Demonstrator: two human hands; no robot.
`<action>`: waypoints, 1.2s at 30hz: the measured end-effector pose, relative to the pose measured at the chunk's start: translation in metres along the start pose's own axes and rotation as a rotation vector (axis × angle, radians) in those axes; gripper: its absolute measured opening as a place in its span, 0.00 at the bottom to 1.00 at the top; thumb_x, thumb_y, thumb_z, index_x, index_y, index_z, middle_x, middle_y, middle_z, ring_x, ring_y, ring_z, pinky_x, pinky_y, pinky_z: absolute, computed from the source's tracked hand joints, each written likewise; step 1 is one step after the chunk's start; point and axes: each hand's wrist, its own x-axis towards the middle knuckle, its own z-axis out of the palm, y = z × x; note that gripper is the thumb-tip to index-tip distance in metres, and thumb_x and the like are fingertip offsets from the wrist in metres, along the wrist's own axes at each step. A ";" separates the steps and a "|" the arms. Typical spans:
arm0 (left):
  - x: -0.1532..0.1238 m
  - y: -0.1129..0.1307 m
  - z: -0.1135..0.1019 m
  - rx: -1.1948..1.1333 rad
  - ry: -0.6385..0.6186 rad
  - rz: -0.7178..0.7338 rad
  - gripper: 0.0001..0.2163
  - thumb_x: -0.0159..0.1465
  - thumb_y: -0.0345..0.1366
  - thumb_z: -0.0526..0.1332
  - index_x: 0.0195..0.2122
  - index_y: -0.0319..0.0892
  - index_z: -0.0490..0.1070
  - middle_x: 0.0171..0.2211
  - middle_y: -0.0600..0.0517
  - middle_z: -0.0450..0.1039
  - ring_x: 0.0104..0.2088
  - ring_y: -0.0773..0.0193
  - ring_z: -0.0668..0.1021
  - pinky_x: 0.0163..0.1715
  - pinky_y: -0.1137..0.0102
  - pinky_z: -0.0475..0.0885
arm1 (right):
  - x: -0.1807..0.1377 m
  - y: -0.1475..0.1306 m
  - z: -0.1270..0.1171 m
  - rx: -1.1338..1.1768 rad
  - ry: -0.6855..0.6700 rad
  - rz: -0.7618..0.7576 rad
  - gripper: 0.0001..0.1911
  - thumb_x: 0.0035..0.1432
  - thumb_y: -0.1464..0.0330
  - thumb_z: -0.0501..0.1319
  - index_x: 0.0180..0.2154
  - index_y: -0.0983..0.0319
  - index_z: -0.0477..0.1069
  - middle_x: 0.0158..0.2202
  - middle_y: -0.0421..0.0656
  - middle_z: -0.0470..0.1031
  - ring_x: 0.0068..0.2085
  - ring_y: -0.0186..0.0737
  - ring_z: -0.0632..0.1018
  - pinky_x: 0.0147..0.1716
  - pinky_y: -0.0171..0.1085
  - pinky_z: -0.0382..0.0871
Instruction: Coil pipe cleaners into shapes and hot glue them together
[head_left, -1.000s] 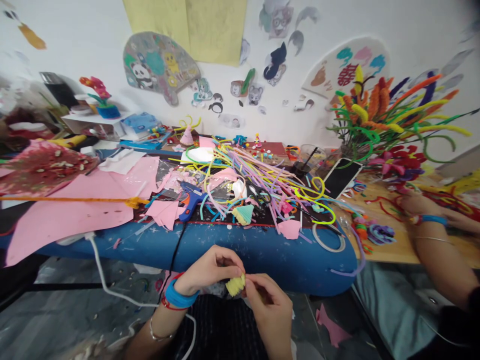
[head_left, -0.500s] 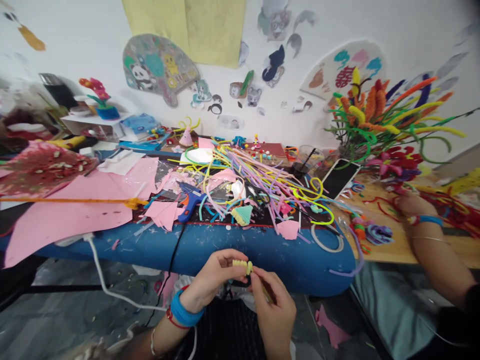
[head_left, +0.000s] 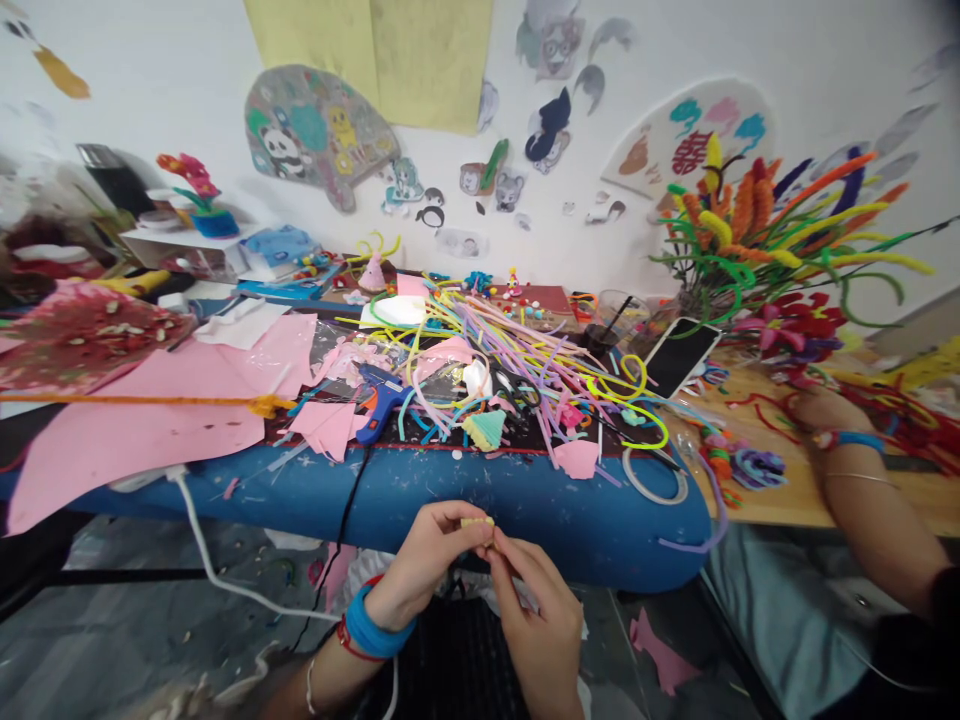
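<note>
Just in front of the table edge, my left hand pinches a small pale-yellow folded pipe cleaner between thumb and fingers. My right hand is closed at the right end of the same piece, thumb and index fingertip pressed on it. Fingers cover most of the piece. On the table beyond my hands lies a mint-and-yellow wedge made of similar fuzzy strips. A blue glue gun rests to the left of the wedge, its cord hanging over the edge.
Loose pipe cleaners heap across the table's middle. Pink sheets spread at left. A phone leans near a bunch of fuzzy flowers. At right, another person's arm reaches over the wooden table. A white cable hangs at left.
My right hand has shifted slightly left and up against my left fingers. Less of the yellow pipe cleaner shows now, its right end covered by fingertips.
</note>
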 end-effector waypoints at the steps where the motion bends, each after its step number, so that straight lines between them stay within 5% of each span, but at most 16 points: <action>1: 0.000 0.001 0.000 0.021 0.006 0.011 0.09 0.49 0.37 0.72 0.24 0.36 0.77 0.20 0.54 0.74 0.22 0.70 0.72 0.26 0.74 0.67 | 0.000 0.000 -0.001 -0.005 -0.001 0.012 0.10 0.60 0.76 0.59 0.42 0.60 0.76 0.34 0.43 0.80 0.34 0.36 0.81 0.35 0.32 0.76; 17: 0.002 0.013 -0.013 0.199 -0.157 -0.122 0.10 0.49 0.38 0.72 0.24 0.36 0.77 0.18 0.53 0.75 0.19 0.69 0.74 0.23 0.76 0.68 | 0.010 0.006 -0.018 -0.145 -0.202 -0.194 0.09 0.62 0.76 0.58 0.36 0.59 0.75 0.32 0.42 0.77 0.33 0.37 0.77 0.32 0.36 0.74; 25: 0.003 0.023 -0.025 0.324 -0.349 -0.244 0.08 0.49 0.36 0.71 0.25 0.36 0.78 0.21 0.51 0.78 0.21 0.68 0.76 0.25 0.75 0.69 | 0.011 0.008 -0.026 -0.147 -0.360 -0.134 0.05 0.62 0.70 0.61 0.32 0.59 0.72 0.28 0.40 0.76 0.30 0.37 0.77 0.30 0.36 0.71; 30: 0.004 0.025 -0.026 0.357 -0.369 -0.258 0.07 0.48 0.35 0.71 0.25 0.36 0.78 0.20 0.52 0.77 0.20 0.68 0.76 0.24 0.75 0.69 | 0.014 0.015 -0.034 -0.123 -0.447 -0.131 0.05 0.65 0.68 0.58 0.40 0.59 0.73 0.35 0.42 0.78 0.36 0.38 0.78 0.36 0.36 0.73; 36: 0.006 0.021 -0.027 0.379 -0.366 -0.259 0.08 0.48 0.36 0.71 0.24 0.36 0.78 0.20 0.52 0.77 0.20 0.68 0.76 0.24 0.74 0.69 | 0.018 0.012 -0.039 -0.122 -0.465 -0.141 0.07 0.66 0.69 0.57 0.35 0.60 0.72 0.32 0.41 0.77 0.34 0.37 0.77 0.34 0.35 0.70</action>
